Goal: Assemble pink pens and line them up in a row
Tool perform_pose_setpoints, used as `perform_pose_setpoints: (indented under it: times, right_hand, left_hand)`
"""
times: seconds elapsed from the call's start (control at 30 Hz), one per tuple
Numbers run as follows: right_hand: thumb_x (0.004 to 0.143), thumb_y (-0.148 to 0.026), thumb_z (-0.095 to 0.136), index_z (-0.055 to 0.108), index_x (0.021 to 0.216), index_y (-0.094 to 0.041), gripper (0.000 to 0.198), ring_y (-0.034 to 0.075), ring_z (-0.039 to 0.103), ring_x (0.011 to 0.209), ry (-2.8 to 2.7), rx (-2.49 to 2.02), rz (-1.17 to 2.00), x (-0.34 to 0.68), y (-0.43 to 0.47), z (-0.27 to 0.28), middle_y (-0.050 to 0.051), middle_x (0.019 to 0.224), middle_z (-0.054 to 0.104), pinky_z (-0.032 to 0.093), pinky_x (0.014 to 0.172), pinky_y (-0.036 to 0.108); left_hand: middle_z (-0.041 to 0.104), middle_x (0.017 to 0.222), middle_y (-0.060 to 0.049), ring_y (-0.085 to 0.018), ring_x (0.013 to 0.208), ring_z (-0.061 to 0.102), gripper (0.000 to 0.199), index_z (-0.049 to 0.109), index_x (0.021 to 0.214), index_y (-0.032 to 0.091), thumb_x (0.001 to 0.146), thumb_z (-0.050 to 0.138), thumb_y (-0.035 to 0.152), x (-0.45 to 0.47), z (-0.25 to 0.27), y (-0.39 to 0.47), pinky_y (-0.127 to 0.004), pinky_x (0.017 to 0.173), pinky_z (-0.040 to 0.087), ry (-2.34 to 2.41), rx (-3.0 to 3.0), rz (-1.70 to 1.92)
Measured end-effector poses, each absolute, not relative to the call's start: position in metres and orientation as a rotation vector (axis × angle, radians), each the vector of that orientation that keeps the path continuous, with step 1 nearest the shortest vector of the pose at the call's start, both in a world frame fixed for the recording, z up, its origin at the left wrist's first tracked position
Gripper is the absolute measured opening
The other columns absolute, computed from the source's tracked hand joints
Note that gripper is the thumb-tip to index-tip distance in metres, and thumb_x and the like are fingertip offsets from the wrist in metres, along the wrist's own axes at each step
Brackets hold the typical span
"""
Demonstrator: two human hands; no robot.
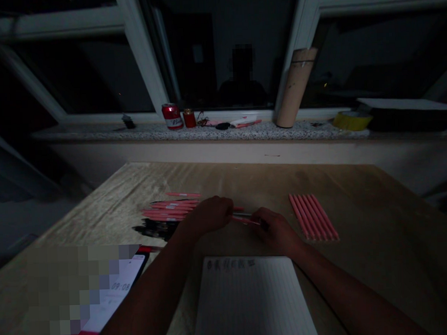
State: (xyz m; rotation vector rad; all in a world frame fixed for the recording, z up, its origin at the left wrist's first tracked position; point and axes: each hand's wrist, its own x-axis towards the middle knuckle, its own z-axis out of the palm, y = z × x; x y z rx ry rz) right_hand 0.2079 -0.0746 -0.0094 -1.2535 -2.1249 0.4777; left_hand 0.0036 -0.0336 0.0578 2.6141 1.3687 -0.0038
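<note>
My left hand (217, 212) is closed above the table's middle, with slim pen pieces sticking out from its fingertips. One is a pink pen barrel (246, 220); a silvery rod (242, 214) lies alongside it. My right hand (275, 227) is closed at the other end of these pieces, and a dark tip shows by its fingers. Just left of my left hand is a pile of pink pens (170, 211), with several black pen parts (154, 229) below it. Right of my right hand, several pink pens (313, 216) lie side by side in a row.
A lined notebook (252, 303) with writing lies in front of me. A phone (119, 288) shows a timer at left. On the windowsill stand a red can (172, 116), a small red jar (189, 118), a cardboard tube (297, 89) and yellow tape (352, 121).
</note>
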Motion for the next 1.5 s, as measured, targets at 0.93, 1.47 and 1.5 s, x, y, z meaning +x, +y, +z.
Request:
perform_pose_setpoints:
  times: [0.93, 1.47, 1.5]
  right_hand:
    - [0.083, -0.025, 0.047, 0.056, 0.090, -0.018, 0.014, 0.014, 0.053, 0.063, -1.970, -1.235, 0.541, 0.206, -0.076, -0.007, 0.002, 0.072, 0.059, 0.040, 0.059, 0.024]
    - [0.079, -0.022, 0.052, 0.054, 0.083, -0.019, 0.005, 0.010, 0.049, 0.055, -1.951, -1.244, 0.616, 0.204, -0.076, -0.009, -0.002, 0.064, 0.055, 0.036, 0.051, 0.020]
    - [0.079, -0.022, 0.052, 0.054, 0.083, -0.019, 0.005, 0.010, 0.049, 0.055, -1.939, -1.247, 0.593, 0.204, -0.076, -0.008, -0.002, 0.065, 0.055, 0.036, 0.052, 0.020]
  left_hand:
    - [0.066, 0.082, -0.001, -0.012, 0.075, 0.060, 0.016, 0.058, 0.092, 0.017, 0.081, 0.050, 0.026, 0.013, 0.070, -0.035, -0.021, 0.066, 0.041, 1.194, 2.385, 0.550]
    - [0.066, 0.085, -0.007, -0.018, 0.078, 0.061, 0.024, 0.064, 0.092, 0.019, 0.083, 0.044, 0.030, 0.010, 0.044, -0.027, -0.028, 0.070, 0.043, 1.476, 2.640, 0.172]
    - [0.066, 0.085, -0.008, -0.019, 0.079, 0.061, 0.025, 0.064, 0.091, 0.019, 0.083, 0.043, 0.029, 0.012, 0.040, -0.028, -0.029, 0.070, 0.043, 1.480, 2.650, 0.135]
